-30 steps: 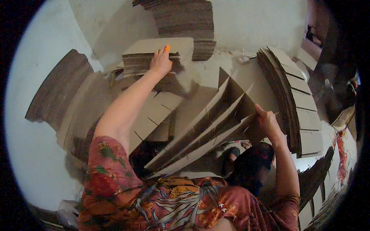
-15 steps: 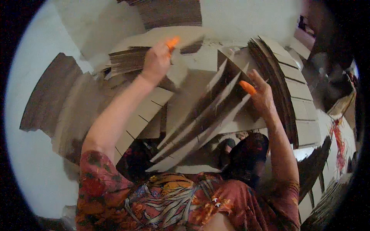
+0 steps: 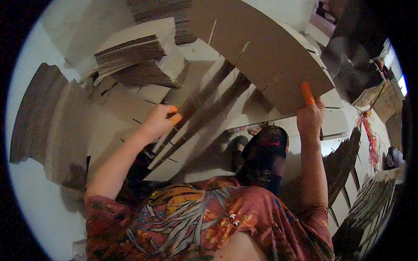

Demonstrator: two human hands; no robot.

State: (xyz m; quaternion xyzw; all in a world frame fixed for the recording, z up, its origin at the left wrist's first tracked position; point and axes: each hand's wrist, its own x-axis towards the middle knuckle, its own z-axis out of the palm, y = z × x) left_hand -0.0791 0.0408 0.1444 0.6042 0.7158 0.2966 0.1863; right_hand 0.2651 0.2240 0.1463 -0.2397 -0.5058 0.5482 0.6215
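My right hand [image 3: 310,115] grips the lower right end of a large brown cardboard sheet [image 3: 257,48] with slots cut along its edge. The sheet is raised and slanted across the upper right. Several slotted cardboard strips [image 3: 204,102] stand on edge in front of me, running diagonally. At their near left part is my left hand [image 3: 159,124], its fingers curled closed against the strips; what is between them, if anything, is hidden. Orange covers show on fingers of both hands.
A thick stack of cardboard [image 3: 135,52] stands at the far left. More brown stacks [image 3: 39,113] lean at the left edge. On the right are fanned slotted sheets [image 3: 348,169] and a bundle of red string [image 3: 370,143]. My knee [image 3: 263,154] is below the strips.
My left hand has come down and nearer, from beside the far stack to the strips. My right hand has moved slightly right and nearer, and now holds a large sheet. The view has shifted.
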